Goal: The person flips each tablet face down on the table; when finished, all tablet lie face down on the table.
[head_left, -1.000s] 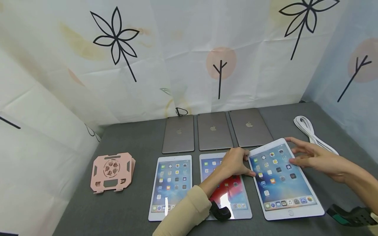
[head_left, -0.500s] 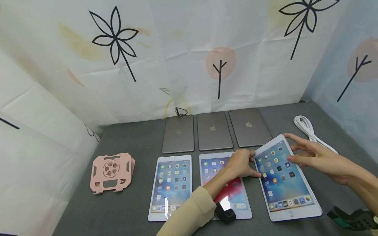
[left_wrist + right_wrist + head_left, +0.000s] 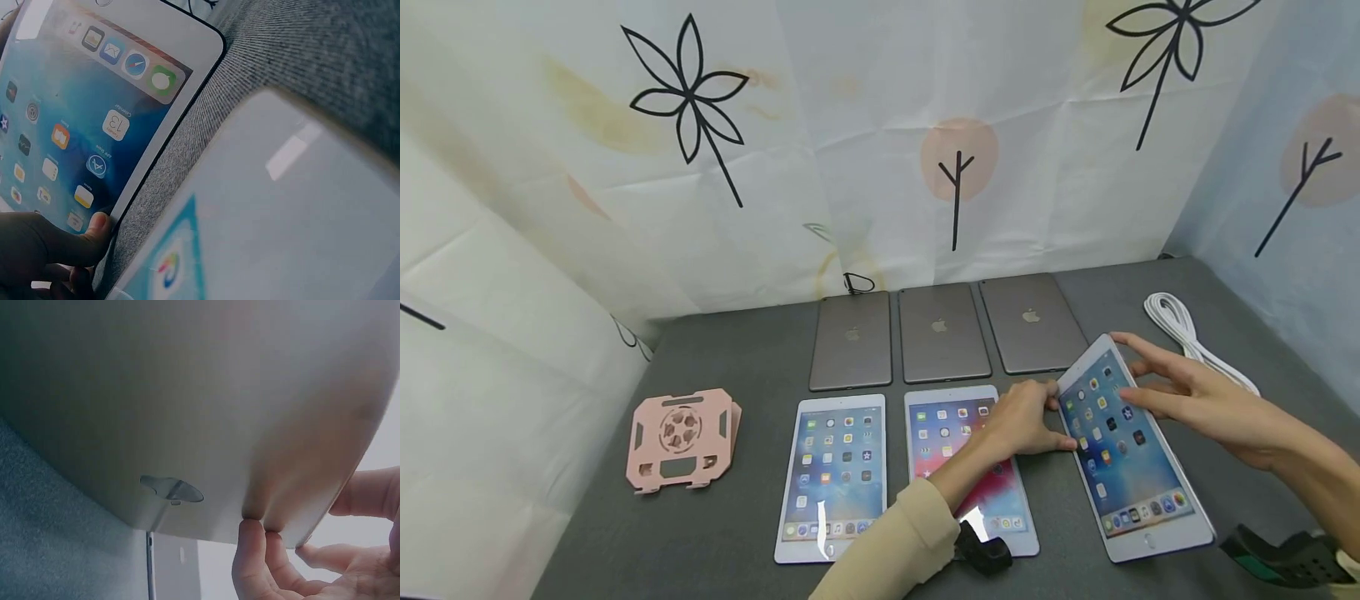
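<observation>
My two hands hold a white-framed tablet on the right, its lit screen facing me and its top raised off the table. My left hand pinches its left edge, thumb at the screen's border. At the upper right edge my right hand grips it, thumb on the front. In the right wrist view, fingertips press the tablet's silvery back, which carries an apple logo. Under my left forearm lies a tablet with a red and blue screen, partly covered. Left of that lies another lit tablet.
Three grey tablets lie face down in a row behind: left, middle, right. A pink folding stand sits left on the grey cloth. A coiled white cable lies at the right. Printed fabric hangs behind.
The held tablet has tilted up more, its left edge swinging right and its top rising slightly. My left hand has moved right with it. The other tablets have stayed put.
</observation>
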`<state>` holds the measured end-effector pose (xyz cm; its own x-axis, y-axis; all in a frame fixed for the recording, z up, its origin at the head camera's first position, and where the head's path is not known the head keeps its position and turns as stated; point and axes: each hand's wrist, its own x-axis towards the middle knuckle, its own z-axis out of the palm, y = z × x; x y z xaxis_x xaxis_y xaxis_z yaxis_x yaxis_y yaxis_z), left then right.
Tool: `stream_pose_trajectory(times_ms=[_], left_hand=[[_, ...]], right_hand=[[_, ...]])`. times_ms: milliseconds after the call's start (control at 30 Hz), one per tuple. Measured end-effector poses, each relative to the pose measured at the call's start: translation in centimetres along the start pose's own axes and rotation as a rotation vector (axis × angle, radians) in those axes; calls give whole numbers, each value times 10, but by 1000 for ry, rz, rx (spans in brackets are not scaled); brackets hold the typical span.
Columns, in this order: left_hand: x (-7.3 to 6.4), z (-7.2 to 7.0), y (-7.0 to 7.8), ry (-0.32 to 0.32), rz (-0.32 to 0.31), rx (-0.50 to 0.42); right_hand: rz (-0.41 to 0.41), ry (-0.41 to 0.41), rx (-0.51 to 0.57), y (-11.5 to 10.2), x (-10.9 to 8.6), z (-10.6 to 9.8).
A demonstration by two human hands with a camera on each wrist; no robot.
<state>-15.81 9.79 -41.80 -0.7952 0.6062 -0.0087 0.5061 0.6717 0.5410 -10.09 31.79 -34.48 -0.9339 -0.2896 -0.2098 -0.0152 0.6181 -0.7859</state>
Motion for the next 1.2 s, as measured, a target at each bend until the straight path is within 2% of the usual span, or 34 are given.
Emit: stream_pose_trajectory(times_ms=[233,367,433,500,600,667,733,800,1000,1200], left_hand=[[2,0,1,-27,-4,-9],[3,-4,-3,-80,27,-73],[3,-9,-6,-121,47,-158],[2,-16,-9,-179,49,-304],[1,-26,-12,-244,18,-531],[0,-33,-12,-262,1,-655],[-1,-38,-12,-254,0,-718],[-3,-43,-10,-239,13,-740],[-6,-50,-4,-205,6,-696],[-10,-54,-6,-198,-22,-758]], right_hand=[[-42,-25,34,-4,2,4],[-51,-34,46,-5,3,7],[-46,-36,58,-5,3,7],[-38,-38,68,-5,3,8],[-35,-49,83,-6,4,10],[-34,-55,92,-6,5,11],[-30,-61,100,-7,6,13],[-27,-69,106,-8,6,14],[-17,-112,125,-13,9,21],[26,-185,168,-10,15,29]])
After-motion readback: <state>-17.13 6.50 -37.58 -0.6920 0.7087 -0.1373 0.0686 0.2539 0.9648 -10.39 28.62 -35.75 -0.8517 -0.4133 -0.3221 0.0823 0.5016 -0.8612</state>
